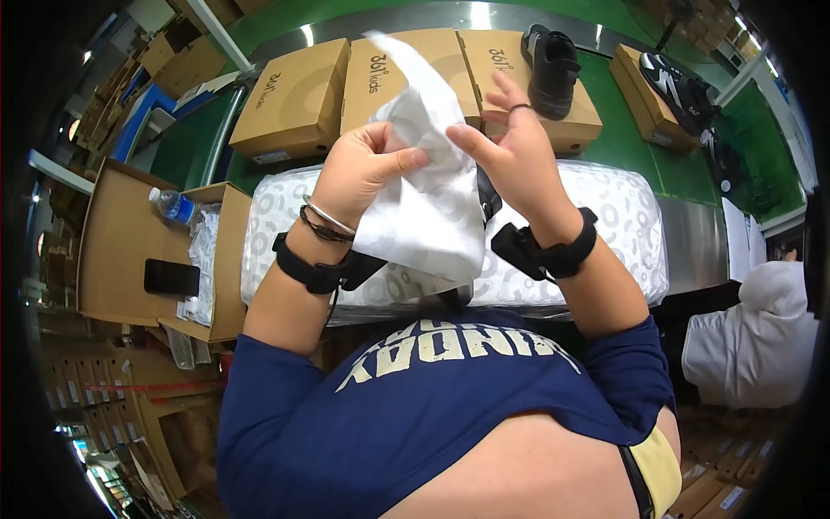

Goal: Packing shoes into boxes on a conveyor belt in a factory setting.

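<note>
A crumpled sheet of white wrapping paper [428, 221] hangs in front of me, its upper corner sticking up over the boxes. My left hand [367, 164] pinches it between thumb and fingers. At the sheet's right edge is my right hand [519, 164], fingers spread, with the thumb tip at the paper; whether it touches cannot be made out. Part of a black item [488, 195] shows behind the sheet, mostly hidden. Beneath both hands lies a wide stack of white paper with grey rings [588, 208], in clear plastic.
Behind the stack stand cardboard shoe boxes [290, 99], with a black shoe [553, 73] on the right one. More dark shoes [674, 91] rest on another box, far right. An open carton [121, 242] at left holds a bottle [173, 206] and phone [171, 278]. A person's pale sleeve [752, 346] is at right.
</note>
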Demonstrator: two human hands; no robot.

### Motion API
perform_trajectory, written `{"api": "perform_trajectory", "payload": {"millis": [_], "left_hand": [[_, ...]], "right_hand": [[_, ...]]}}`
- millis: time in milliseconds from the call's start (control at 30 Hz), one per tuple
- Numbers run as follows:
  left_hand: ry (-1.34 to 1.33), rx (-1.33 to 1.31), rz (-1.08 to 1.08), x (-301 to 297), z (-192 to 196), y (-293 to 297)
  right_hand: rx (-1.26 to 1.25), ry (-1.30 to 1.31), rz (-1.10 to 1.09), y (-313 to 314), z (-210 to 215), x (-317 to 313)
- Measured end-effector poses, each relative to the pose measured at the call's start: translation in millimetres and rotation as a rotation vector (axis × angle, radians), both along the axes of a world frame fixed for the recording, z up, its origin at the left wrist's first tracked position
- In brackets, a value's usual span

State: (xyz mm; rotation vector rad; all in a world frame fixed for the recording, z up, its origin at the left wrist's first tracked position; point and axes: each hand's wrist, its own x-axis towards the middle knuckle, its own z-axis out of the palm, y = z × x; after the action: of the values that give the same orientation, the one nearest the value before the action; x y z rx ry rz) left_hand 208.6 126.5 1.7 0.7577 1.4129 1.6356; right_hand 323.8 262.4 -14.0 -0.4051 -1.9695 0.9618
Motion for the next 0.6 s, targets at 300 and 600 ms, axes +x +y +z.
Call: {"api": "perform_trajectory", "payload": {"millis": [300, 600], "left_hand": [[0.756, -0.622, 0.264, -115.9, -15.9, -123.0], [1.410, -0.505, -0.234, -49.1, 6.3, 15.0]], "right_hand": [[-1.060, 0.154, 0.284, 87.0, -39.2, 15.3], [-1.632, 0.075, 0.340, 125.2, -185.2, 149.5]]}}
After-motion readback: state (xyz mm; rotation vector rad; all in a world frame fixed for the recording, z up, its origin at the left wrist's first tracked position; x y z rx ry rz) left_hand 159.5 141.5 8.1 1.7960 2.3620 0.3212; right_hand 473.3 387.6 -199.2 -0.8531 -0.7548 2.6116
